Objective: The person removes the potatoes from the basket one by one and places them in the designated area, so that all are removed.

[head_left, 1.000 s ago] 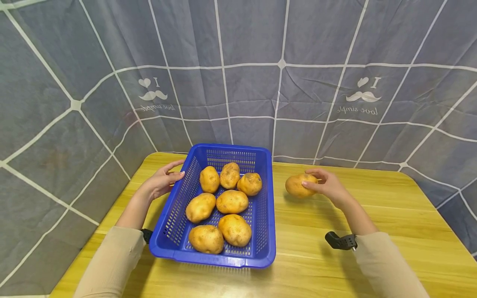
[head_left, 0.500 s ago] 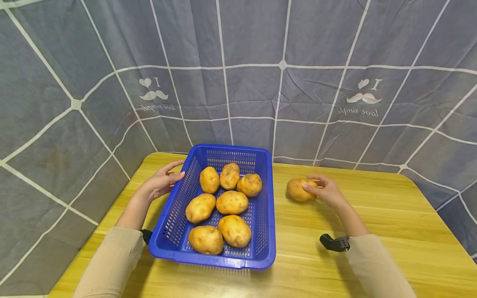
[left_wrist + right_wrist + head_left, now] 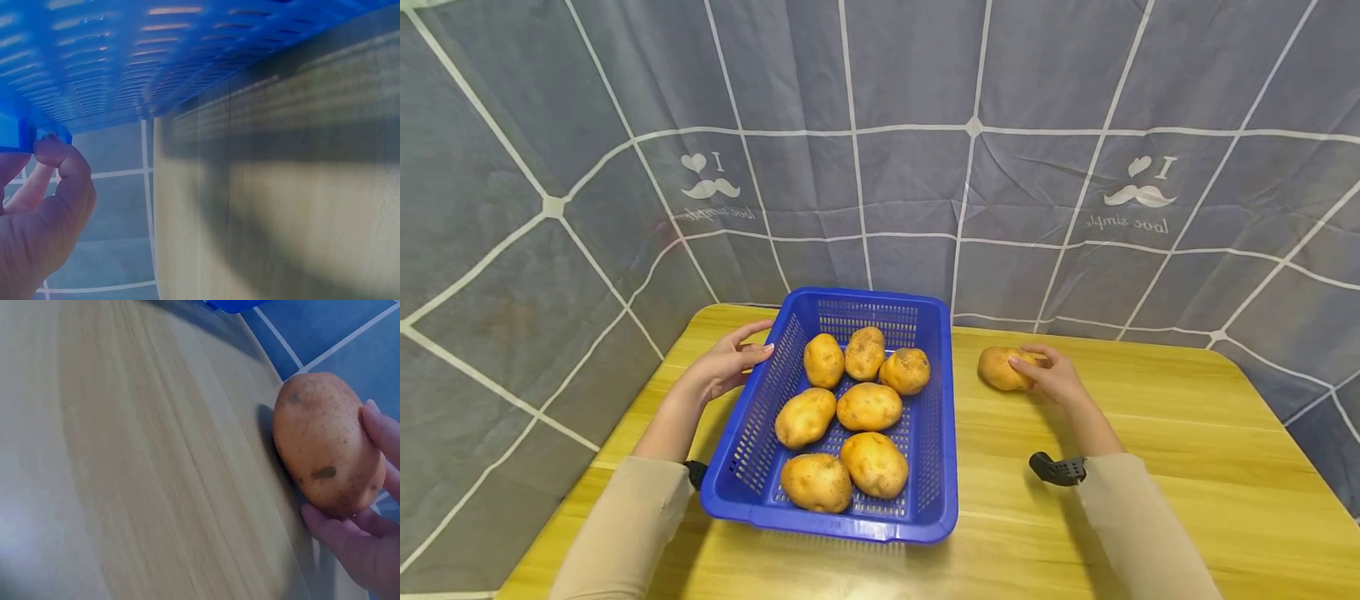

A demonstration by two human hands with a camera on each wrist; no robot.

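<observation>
Gripping a potato (image 3: pixel 1000 369), pointed lengthwise left toward the basket (image 3: pixel 827 523), in right hand (image 3: pixel 1054 377); pinching left rim (image 3: pixel 749 400) in left hand (image 3: pixel 727 364).

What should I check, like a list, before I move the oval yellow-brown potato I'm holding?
1. Right fingers gripping the oval yellow-brown potato: ok, it is held from opposite sides.
2. Held potato clear of the yellow wood-grain table: cannot tell; it is close to the surface, but contact is unclear.
3. Left fingers touching the blue slotted plastic basket: ok, they are at its left rim.
4. Bare space in the basket: ok, some floor shows around the seven yellow-brown potatoes.
5. Held potato above the basket: not ok; it is outside, to the right.
</observation>
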